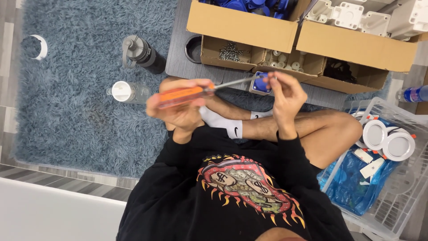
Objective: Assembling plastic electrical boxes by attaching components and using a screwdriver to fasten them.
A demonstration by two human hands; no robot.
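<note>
Blue shag rug [67, 111]: two bottles [141, 52], low grey table [178, 62] with cardboard boxes [243, 27]

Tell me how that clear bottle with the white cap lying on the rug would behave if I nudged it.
The clear bottle lies on its side, so it could roll, though the shaggy blue rug would probably stop it quickly. It looks nearly empty, so likely light.

**Boxes ahead, basket at one side**

Ahead of my hands, cardboard boxes [249, 27] crowd the low table [178, 62]. A wire basket [401, 209] blocks one side. Toward the rug's [67, 111] open middle I pass freely, past two bottles [142, 53].
</note>
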